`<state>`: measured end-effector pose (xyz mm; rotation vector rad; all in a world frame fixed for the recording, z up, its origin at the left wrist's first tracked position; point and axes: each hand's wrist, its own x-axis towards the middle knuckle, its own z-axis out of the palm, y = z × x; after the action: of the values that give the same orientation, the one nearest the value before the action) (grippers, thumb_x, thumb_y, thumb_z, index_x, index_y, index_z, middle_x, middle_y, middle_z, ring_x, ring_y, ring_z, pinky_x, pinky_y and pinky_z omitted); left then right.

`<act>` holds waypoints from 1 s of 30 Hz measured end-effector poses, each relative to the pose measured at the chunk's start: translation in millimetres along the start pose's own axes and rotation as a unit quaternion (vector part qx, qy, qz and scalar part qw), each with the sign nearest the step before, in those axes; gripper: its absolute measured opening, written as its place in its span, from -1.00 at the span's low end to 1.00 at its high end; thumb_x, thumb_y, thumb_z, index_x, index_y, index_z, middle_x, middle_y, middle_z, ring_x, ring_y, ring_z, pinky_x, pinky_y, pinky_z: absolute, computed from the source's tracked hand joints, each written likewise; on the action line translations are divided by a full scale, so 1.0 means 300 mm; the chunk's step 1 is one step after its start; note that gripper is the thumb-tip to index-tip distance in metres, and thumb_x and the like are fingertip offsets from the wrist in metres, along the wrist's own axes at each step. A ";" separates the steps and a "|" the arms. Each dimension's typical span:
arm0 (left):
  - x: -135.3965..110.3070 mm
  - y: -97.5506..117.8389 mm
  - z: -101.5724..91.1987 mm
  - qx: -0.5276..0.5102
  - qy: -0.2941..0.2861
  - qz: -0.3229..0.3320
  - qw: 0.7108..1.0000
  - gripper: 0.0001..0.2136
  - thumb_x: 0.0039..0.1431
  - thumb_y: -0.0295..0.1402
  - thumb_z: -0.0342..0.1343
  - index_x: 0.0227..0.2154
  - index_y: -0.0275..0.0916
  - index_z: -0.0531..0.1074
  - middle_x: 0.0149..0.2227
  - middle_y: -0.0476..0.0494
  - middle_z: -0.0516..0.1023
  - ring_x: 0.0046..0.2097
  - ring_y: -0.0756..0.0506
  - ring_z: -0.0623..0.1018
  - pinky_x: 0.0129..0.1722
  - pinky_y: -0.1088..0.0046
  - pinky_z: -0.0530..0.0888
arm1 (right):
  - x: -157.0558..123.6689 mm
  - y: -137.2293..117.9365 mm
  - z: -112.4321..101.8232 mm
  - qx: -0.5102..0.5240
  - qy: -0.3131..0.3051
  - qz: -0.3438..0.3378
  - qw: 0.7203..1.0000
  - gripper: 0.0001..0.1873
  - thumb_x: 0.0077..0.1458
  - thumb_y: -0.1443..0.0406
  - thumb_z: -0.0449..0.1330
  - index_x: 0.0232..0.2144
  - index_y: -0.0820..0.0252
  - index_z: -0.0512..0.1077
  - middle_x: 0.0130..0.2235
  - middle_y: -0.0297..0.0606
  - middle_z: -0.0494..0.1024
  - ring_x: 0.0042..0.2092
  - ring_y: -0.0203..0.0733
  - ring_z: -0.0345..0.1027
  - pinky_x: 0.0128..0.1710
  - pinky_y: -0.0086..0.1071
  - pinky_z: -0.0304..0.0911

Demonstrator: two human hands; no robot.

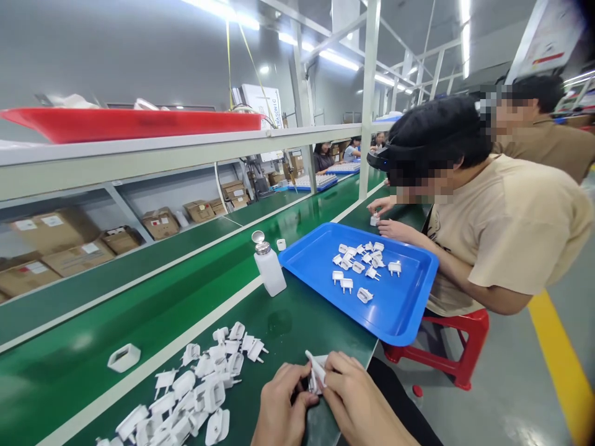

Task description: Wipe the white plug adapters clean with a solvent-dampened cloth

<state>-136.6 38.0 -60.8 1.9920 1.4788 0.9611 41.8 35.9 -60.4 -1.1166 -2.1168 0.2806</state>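
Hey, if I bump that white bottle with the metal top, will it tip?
Probably: the white bottle stands tall and narrow, so a side push could topple it. Its metal top may add top-heaviness. How full it is can't be told, so weight is uncertain.

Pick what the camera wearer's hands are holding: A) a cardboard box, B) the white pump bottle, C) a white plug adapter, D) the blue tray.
C: the left hand and right hand grip a white plug adapter between them, just above the green bench.
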 end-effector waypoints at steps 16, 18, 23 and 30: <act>-0.013 0.002 0.018 -0.027 0.013 -0.021 0.999 -0.65 -0.07 -0.64 0.05 -0.30 -0.15 0.61 -0.41 -0.04 0.53 -0.37 -0.11 0.50 -0.32 0.42 0.39 | -0.164 0.063 0.175 -0.122 0.093 -0.054 0.987 -0.51 0.18 0.51 0.08 0.15 0.33 0.42 -0.34 -0.24 0.51 -0.38 -0.13 0.45 -0.43 -0.30 0.24; -0.012 0.001 0.015 -0.011 0.002 -0.016 1.000 -0.67 -0.09 -0.65 0.06 -0.32 -0.17 0.59 -0.41 -0.05 0.52 -0.36 -0.12 0.50 -0.32 0.42 0.38 | -0.139 0.056 0.160 -0.104 0.078 -0.026 0.991 -0.60 0.18 0.50 0.09 0.04 0.26 0.49 -0.33 -0.26 0.52 -0.37 -0.17 0.48 -0.40 -0.36 0.31; -0.019 -0.037 0.031 0.019 0.009 0.038 0.999 -0.61 -0.18 -0.72 0.02 -0.31 -0.22 0.56 -0.40 -0.08 0.53 -0.35 -0.14 0.50 -0.34 0.42 0.37 | -0.098 0.054 0.132 -0.049 0.042 0.020 0.998 -0.64 0.23 0.51 0.02 -0.51 0.13 0.45 -0.45 -0.34 0.47 -0.47 -0.34 0.48 -0.47 -0.52 0.26; -0.025 -0.021 0.028 0.035 -0.015 0.052 0.998 -0.59 -0.19 -0.73 0.02 -0.26 -0.33 0.58 -0.38 -0.19 0.57 -0.34 -0.16 0.52 -0.33 0.41 0.40 | -0.081 0.068 0.121 -0.011 0.035 0.050 0.998 -0.61 0.38 0.34 0.00 -0.47 0.12 0.47 -0.47 -0.36 0.43 -0.46 -0.30 0.47 -0.44 -0.49 0.25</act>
<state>-135.4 33.0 -72.6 2.1416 1.4229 0.9294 38.9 33.8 -108.6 -1.2300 -2.0103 0.2618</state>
